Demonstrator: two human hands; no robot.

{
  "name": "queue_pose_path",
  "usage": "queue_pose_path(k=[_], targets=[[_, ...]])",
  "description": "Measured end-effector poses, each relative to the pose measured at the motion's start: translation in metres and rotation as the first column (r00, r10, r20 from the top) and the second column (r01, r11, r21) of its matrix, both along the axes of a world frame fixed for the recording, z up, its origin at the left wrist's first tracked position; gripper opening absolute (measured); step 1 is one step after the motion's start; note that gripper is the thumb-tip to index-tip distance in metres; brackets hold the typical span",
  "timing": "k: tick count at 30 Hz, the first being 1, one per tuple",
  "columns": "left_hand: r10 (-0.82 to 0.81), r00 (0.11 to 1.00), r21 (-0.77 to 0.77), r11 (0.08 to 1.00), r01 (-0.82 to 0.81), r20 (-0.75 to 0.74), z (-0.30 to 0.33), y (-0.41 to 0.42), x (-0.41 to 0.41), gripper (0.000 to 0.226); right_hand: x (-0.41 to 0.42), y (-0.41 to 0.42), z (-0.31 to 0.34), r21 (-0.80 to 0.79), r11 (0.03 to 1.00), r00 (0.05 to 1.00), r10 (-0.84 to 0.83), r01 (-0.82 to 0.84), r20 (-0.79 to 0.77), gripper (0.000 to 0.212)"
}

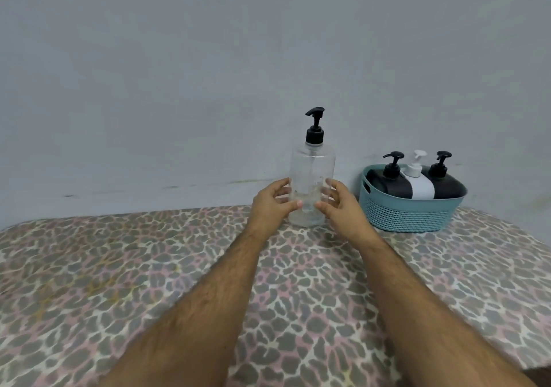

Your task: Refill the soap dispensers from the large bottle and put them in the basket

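While both forearms stretch out over the leopard-print tabletop [119, 267], the left hand [269, 204] and the right hand [343, 204] flank the large clear bottle [311, 178] low on its body. Fingers [281, 184] on each side curve round it, thumbs meeting near the front, so both hands look to be grasping the bottle (how firmly, I cannot tell). It stands upright near the tabletop's far edge, close to the grey wall [179, 58], its black pump [315, 127] on top, and appears almost empty.

Just to the right, apart from the bottle, sits the teal basket [408, 213], also close to the wall. Inside it stand three dispensers: a black one [390, 184], a white one [419, 184] and another black one [447, 184], packed side by side.

Left of the bottle and toward the near edge, the patterned surface lies open and wide.
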State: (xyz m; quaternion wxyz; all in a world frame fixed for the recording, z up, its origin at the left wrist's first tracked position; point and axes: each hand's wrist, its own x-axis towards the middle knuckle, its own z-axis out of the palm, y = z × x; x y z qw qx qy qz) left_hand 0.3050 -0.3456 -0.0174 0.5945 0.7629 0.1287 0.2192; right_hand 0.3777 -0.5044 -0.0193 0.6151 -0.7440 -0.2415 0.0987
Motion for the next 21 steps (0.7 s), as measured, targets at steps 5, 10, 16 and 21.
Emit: queue_pose_path(k=[5, 10, 16, 21], targets=[[0.008, 1.000, 0.025, 1.000, -0.008, -0.004, -0.010, 0.002, 0.027, 0.067, 0.028, 0.004, -0.009, -0.013, 1.000, 0.999, -0.002, 0.002, -0.032, 0.062], [0.018, 1.000, 0.035, 0.999, -0.017, -0.008, -0.017, 0.004, 0.034, 0.069, 0.033, 0.004, -0.015, -0.032, 0.999, 0.999, -0.004, 0.003, -0.032, 0.064], [-0.068, 0.996, 0.054, 0.996, 0.070, -0.051, -0.015, -0.002, 0.024, 0.075, 0.021, 0.003, -0.009, -0.127, 0.992, 1.000, 0.014, -0.013, 0.014, 0.064], [-0.017, 0.994, 0.099, 0.995, 0.028, -0.112, -0.012, -0.003, -0.004, 0.082, -0.009, -0.002, 0.001, -0.216, 0.958, 0.977, -0.163, 0.190, 0.135, 0.052]])
